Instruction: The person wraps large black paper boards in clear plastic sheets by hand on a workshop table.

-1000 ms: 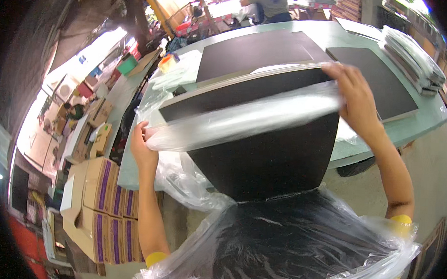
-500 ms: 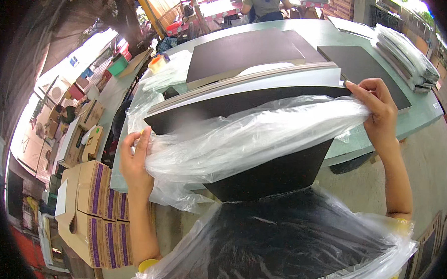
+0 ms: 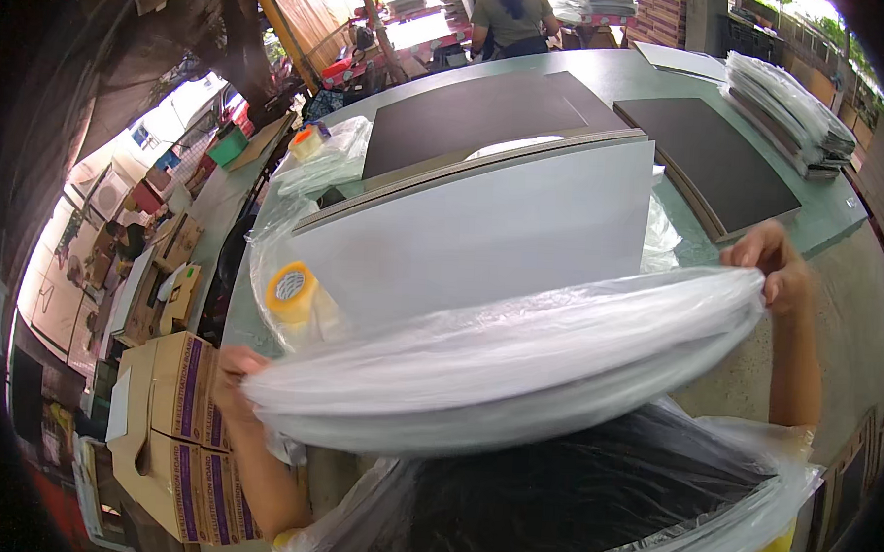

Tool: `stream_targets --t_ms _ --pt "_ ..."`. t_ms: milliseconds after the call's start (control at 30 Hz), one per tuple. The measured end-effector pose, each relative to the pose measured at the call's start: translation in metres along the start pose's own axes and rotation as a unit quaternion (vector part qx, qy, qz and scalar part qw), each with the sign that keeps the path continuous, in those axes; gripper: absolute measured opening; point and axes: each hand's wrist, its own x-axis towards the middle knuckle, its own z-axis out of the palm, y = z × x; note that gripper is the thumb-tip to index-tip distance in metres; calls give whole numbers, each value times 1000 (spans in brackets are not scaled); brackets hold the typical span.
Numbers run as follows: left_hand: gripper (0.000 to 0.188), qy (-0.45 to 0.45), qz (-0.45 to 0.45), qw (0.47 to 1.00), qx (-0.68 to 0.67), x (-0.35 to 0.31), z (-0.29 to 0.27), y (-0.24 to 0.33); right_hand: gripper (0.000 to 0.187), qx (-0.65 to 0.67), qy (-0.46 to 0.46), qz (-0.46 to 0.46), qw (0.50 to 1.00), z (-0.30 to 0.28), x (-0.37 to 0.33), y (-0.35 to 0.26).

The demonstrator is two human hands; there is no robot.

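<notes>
My left hand (image 3: 235, 376) and my right hand (image 3: 773, 266) grip opposite ends of a gathered length of clear plastic film (image 3: 508, 348), stretched across in front of me. Both hands are slightly blurred, with fingers closed on the film. Beyond it, a stack of boards leans on edge, its nearest white board (image 3: 494, 219) facing me. Something dark under clear plastic (image 3: 571, 489) lies close against my body, partly covered by the film. A roll of clear tape with a yellow rim (image 3: 293, 291) sits beside the white board's left end.
The green table (image 3: 609, 74) carries dark boards (image 3: 479, 110), another dark stack (image 3: 713, 160) and plastic-wrapped packs (image 3: 789, 114) at right. Another tape roll (image 3: 308, 144) lies far left. Cardboard boxes (image 3: 173, 442) are piled at lower left. A person (image 3: 512, 23) sits beyond the table.
Both hands have drawn the plastic film down toward me, the right hand also outward. The black board behind the film no longer shows; the white board and near tape roll are now exposed.
</notes>
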Motion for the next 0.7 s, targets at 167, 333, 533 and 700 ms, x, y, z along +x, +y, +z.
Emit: stream_targets --t_ms 167,333,533,700 --pt "28 -63 -291 950 92 -53 12 -72 25 63 202 295 932 -50 -85 146" --pt "25 -256 -479 820 180 -116 24 -124 24 -8 122 420 899 -33 -112 222" --pt "22 -232 -479 802 270 -141 23 -196 23 -172 29 424 889 -24 -96 262" --pt "19 -120 -455 815 338 -170 9 -295 23 -399 35 413 818 -63 -116 349"
